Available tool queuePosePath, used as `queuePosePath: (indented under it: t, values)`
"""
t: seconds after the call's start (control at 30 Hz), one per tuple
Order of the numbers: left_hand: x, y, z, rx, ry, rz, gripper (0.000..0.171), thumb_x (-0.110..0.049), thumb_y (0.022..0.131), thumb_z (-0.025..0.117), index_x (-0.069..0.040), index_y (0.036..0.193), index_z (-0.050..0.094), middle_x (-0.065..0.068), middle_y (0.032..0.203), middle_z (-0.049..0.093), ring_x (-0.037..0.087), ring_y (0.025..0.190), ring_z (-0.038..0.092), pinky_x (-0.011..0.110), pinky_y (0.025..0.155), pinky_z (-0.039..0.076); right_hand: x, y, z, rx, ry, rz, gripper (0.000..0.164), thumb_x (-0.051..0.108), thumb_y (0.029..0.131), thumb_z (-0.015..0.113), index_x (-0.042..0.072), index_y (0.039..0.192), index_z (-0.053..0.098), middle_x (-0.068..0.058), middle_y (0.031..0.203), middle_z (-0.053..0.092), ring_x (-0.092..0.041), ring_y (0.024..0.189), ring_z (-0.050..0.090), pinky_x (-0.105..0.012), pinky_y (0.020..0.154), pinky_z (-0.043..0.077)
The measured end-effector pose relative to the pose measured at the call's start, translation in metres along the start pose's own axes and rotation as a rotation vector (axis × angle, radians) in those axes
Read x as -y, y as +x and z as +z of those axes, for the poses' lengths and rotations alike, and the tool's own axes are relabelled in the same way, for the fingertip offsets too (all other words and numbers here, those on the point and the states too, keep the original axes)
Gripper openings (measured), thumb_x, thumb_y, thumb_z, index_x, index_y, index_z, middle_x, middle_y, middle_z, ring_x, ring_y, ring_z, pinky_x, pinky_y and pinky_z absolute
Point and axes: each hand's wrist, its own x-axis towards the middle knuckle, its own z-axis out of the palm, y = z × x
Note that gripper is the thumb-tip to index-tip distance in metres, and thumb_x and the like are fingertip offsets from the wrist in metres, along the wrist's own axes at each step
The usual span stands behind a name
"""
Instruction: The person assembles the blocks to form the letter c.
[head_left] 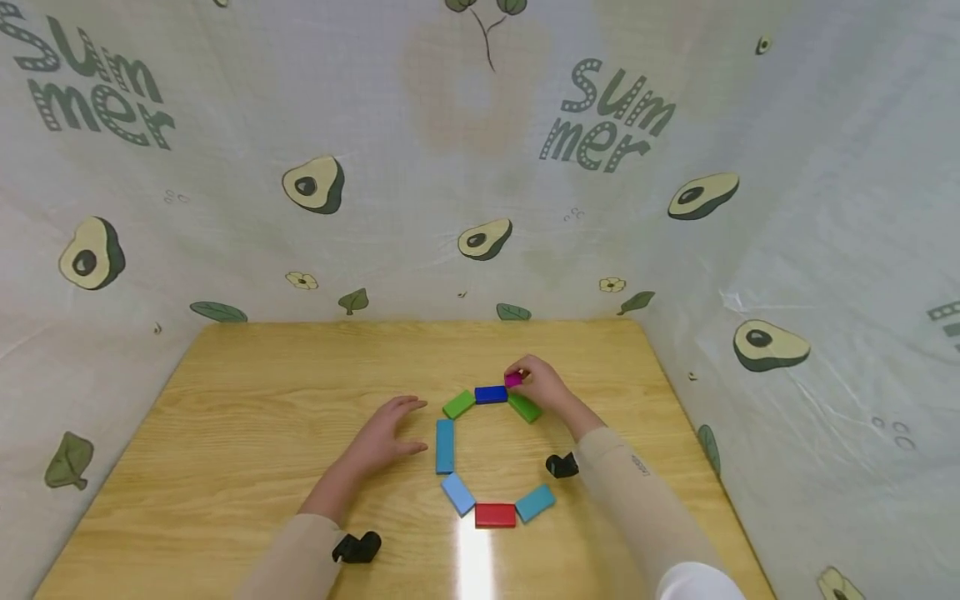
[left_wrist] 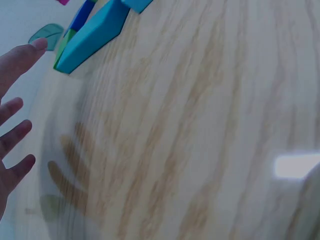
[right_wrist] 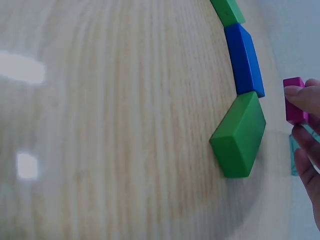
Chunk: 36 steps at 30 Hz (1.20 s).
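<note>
My right hand [head_left: 543, 387] pinches a small magenta block [right_wrist: 295, 101] between thumb and fingers, just beyond the ring of blocks. Close by it on the table lie a green block [right_wrist: 240, 135] and a dark blue block [head_left: 491, 395], end to end. My left hand [head_left: 384, 433] holds nothing; its fingers are spread and relaxed, to the left of a long teal block [head_left: 446, 447]. A second green block [head_left: 459, 404] joins the teal one to the dark blue one. In the left wrist view the left fingers [left_wrist: 15, 137] hover apart from the blocks.
The ring continues at the near side with a light blue block [head_left: 458, 494], a red block [head_left: 495, 516] and another teal block [head_left: 535, 503]. A gap separates that teal block from the right green one. A printed cloth [head_left: 405, 250] surrounds the wooden table [head_left: 262, 417].
</note>
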Motion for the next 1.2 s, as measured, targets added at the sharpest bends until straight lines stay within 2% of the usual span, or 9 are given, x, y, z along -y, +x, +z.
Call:
queuePosePath:
  t: [0.23, 0.5, 0.7, 0.9, 1.07, 1.2]
  values:
    - [-0.008, -0.003, 0.016, -0.024, -0.034, -0.020, 0.076, -0.032, 0.077, 0.084, -0.014, 0.142, 0.051, 0.011, 0.146, 0.043, 0.036, 0.134, 0.038, 0.055, 0.107, 0.033, -0.005, -0.033, -0.004, -0.049, 0.039, 0.000, 0.024, 0.000, 0.086, 0.073, 0.010, 0.108, 0.071, -0.002, 0.107, 0.060, -0.022, 0.099, 0.054, -0.036, 0.078, 0.049]
    - [-0.020, -0.006, 0.032, -0.044, -0.009, -0.038, 0.081, -0.038, 0.072, 0.087, -0.014, 0.142, 0.052, 0.009, 0.148, 0.043, 0.037, 0.135, 0.037, 0.056, 0.107, 0.033, -0.011, -0.068, -0.001, -0.080, 0.005, -0.010, 0.024, 0.001, 0.083, 0.076, 0.012, 0.105, 0.072, 0.002, 0.102, 0.061, -0.019, 0.094, 0.056, -0.034, 0.076, 0.048]
    - [-0.024, -0.009, 0.044, -0.056, 0.018, 0.002, 0.082, -0.040, 0.072, 0.086, -0.014, 0.142, 0.052, 0.010, 0.149, 0.041, 0.038, 0.136, 0.036, 0.057, 0.109, 0.030, -0.015, -0.091, 0.001, -0.103, 0.012, -0.013, 0.025, 0.001, 0.082, 0.077, 0.012, 0.103, 0.073, 0.004, 0.100, 0.060, -0.016, 0.093, 0.056, -0.038, 0.078, 0.048]
    - [-0.021, -0.011, 0.053, -0.039, 0.058, 0.060, 0.086, -0.047, 0.072, 0.084, -0.013, 0.143, 0.050, 0.013, 0.152, 0.037, 0.040, 0.139, 0.030, 0.065, 0.110, 0.017, -0.016, -0.109, -0.001, -0.138, 0.019, -0.024, 0.023, -0.002, 0.081, 0.077, 0.010, 0.100, 0.073, 0.002, 0.098, 0.061, -0.018, 0.090, 0.056, -0.036, 0.074, 0.049]
    - [-0.019, -0.014, 0.058, 0.000, 0.049, 0.049, 0.091, -0.053, 0.072, 0.082, -0.014, 0.146, 0.046, 0.011, 0.157, 0.030, 0.040, 0.143, 0.021, 0.065, 0.111, 0.006, -0.020, -0.121, 0.002, -0.133, 0.012, 0.012, 0.022, 0.003, 0.082, 0.078, 0.015, 0.100, 0.074, 0.008, 0.098, 0.061, -0.013, 0.090, 0.056, -0.030, 0.073, 0.048]
    - [-0.018, -0.016, 0.060, 0.023, 0.066, 0.046, 0.097, -0.057, 0.070, 0.081, -0.015, 0.149, 0.043, 0.008, 0.160, 0.022, 0.038, 0.145, 0.016, 0.063, 0.112, 0.002, -0.023, -0.131, 0.006, -0.137, 0.033, 0.027, 0.023, 0.003, 0.082, 0.077, 0.015, 0.100, 0.073, 0.008, 0.098, 0.061, -0.014, 0.089, 0.055, -0.032, 0.073, 0.048]
